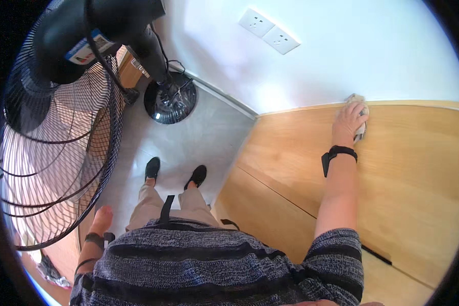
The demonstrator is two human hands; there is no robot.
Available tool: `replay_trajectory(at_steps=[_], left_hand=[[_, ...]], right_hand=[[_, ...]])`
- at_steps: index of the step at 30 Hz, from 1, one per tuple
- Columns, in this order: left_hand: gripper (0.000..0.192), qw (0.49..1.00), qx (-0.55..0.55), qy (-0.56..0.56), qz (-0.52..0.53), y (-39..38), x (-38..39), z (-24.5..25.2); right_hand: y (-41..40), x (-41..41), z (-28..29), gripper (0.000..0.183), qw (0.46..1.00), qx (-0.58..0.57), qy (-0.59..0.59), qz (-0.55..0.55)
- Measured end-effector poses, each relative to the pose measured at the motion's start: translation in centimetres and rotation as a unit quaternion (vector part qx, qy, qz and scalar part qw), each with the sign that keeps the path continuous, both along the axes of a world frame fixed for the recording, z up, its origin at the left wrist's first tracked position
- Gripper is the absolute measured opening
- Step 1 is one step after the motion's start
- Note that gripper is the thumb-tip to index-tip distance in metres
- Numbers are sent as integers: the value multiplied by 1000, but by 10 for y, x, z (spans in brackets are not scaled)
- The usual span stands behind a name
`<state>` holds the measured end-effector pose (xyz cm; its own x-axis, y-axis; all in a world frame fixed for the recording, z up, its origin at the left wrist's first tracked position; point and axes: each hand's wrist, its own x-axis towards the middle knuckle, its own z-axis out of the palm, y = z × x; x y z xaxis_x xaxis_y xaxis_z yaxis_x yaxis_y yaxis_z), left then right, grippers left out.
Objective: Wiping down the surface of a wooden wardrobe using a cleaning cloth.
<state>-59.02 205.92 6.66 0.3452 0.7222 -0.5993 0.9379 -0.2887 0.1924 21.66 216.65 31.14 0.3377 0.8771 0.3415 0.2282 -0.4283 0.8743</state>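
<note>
My right hand (pixel 351 118), arm stretched out, holds a crumpled beige cloth (pixel 361 132) against a light wood-grain cabinet (pixel 290 141). The cloth lies at the panel's edge, where the wood meets the white wall (pixel 329 49). Part of the cloth is hidden under my fingers. My left hand (pixel 103 217) hangs low at my side, beside the black wire guard of a fan (pixel 80 214). Its fingers are too foreshortened to tell whether they are closed, and I see nothing in them.
The pedestal fan's round black base (pixel 170 99) stands on the grey floor (pixel 218 111) near the wall, with its cord beside it. White double wall sockets (pixel 269 31) sit above. A dark seam crosses the cabinet, with a black strip (pixel 376 255) along it. A cardboard box (pixel 130 70) is behind the fan.
</note>
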Motion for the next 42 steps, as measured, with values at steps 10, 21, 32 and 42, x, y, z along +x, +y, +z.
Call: replay_trajectory(at_steps=[10,21,32,42], left_hand=[[23,955,-58,-180,227,36,94,69],[20,956,85,-157,233,101,7,-23],[21,979,82,-182,41,93,3,13],[40,983,-35,-11,-180,210,52,63]], right_hand=[[-105,-73,-168,48,898,-312,311,5],[-14,-22,164,19,994,62,71,49],[-219,-188,-79,37,889,-102,435,98],[-224,-220,205,16,981,9,162,109]])
